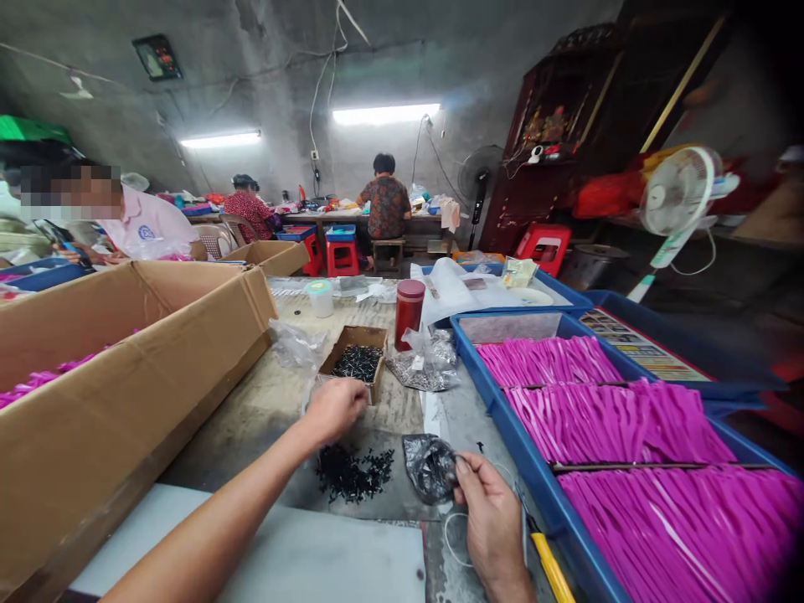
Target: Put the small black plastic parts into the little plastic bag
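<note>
My left hand hovers at the near edge of a small cardboard box that holds small dark metal-looking pieces. Its fingers are curled together, and whatever they hold, if anything, is hidden. My right hand pinches the rim of a crumpled black plastic bag lying on the table. Between the two hands a loose pile of small black parts is spread on a dark mat. Behind the bag sits a clear plastic bag of small silvery pieces.
Purple plastic strips fill a blue tray on the right, with a yellow-handled tool beside it. A large cardboard box walls off the left. A red canister and a lidded tub stand behind. Several people work beyond.
</note>
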`<action>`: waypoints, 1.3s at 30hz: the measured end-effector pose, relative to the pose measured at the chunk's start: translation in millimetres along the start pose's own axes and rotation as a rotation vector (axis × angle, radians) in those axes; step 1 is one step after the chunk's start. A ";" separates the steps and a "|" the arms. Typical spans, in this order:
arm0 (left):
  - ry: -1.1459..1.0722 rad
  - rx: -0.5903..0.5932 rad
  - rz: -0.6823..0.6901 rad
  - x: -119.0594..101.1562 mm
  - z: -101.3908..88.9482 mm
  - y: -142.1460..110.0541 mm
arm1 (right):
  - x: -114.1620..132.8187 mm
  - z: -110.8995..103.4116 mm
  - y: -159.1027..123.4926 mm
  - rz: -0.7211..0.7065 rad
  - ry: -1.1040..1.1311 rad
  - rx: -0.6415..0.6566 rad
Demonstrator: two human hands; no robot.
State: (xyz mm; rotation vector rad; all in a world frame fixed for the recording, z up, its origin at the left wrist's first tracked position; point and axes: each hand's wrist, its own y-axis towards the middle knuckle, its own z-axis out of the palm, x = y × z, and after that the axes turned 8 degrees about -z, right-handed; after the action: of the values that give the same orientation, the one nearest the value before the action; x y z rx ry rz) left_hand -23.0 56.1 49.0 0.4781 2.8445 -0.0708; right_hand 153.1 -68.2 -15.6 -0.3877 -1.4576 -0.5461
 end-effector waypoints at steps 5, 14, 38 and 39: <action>0.091 0.176 0.038 -6.7 21.7 -19.7 | -1.5 -0.9 -0.3 -0.026 -0.006 0.002; 0.177 0.243 0.018 -17.8 24.7 -21.5 | -3.7 -2.7 -1.4 -0.023 -0.021 0.004; -0.803 0.072 -0.032 -18.6 45.9 -40.6 | 0.7 -0.8 4.0 -0.162 -0.305 0.180; -0.804 0.070 -0.026 -17.7 47.2 -40.7 | 0.7 -0.6 4.6 -0.212 -0.385 0.221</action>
State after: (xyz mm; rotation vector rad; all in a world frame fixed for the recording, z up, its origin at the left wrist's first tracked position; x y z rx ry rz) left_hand -8.7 7.8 8.1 0.3239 2.0621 -0.2949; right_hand 156.2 -64.8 -14.6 -0.1681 -1.9246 -0.4885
